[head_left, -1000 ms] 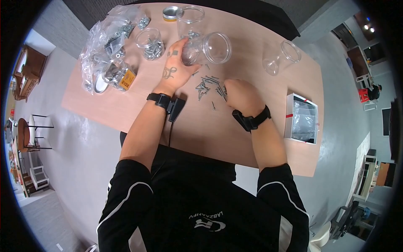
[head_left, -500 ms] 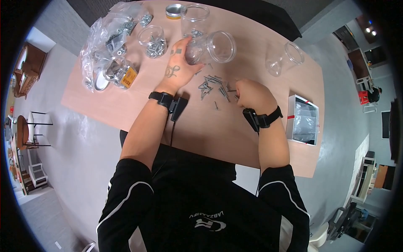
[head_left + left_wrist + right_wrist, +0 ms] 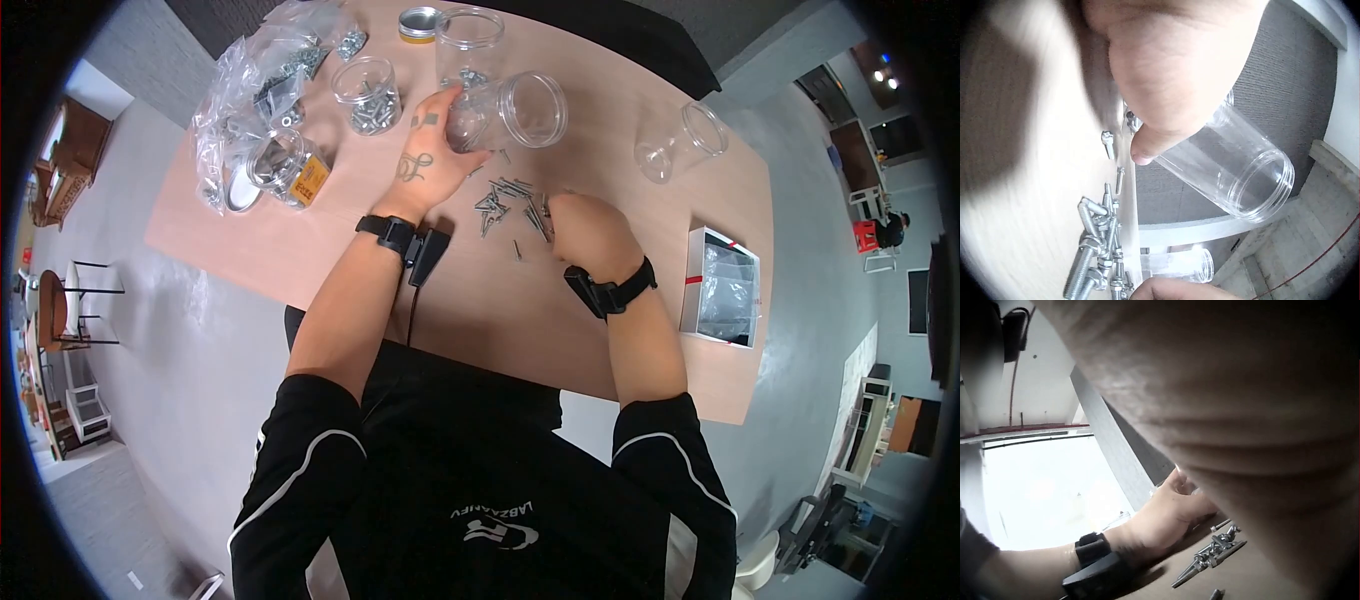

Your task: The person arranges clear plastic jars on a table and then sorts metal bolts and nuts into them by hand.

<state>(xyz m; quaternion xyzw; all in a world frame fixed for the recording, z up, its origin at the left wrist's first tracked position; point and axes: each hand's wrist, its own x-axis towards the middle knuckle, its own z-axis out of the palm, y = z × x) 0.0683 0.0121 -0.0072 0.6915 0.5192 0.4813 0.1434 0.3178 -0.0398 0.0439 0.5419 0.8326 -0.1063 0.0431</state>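
Note:
My left hand (image 3: 425,160) grips a clear plastic jar (image 3: 490,118) near its base, thumb on one side and fingers on the other. The jar leans over, its wide threaded mouth facing right. Loose metal bolts (image 3: 508,200) lie in a small pile on the table below it; in the left wrist view these bolts (image 3: 1100,244) show threaded shanks with nuts and washers. Beside the pile's right edge is my right hand (image 3: 595,235), back upward and fingers bent down toward the bolts. Its fingertips are hidden, so I cannot tell whether it pinches one.
Behind the left hand stand a jar of bolts (image 3: 375,112), another clear jar (image 3: 468,45) and a metal lid (image 3: 418,24). Plastic bags (image 3: 240,110) of hardware and a labelled jar (image 3: 290,170) sit left. Right are an empty jar (image 3: 680,145) and a white box (image 3: 720,290).
My right hand moved right, away from the pile, then back left to its edge. The left hand keeps its grip on the tilted jar. The view shifted slightly.

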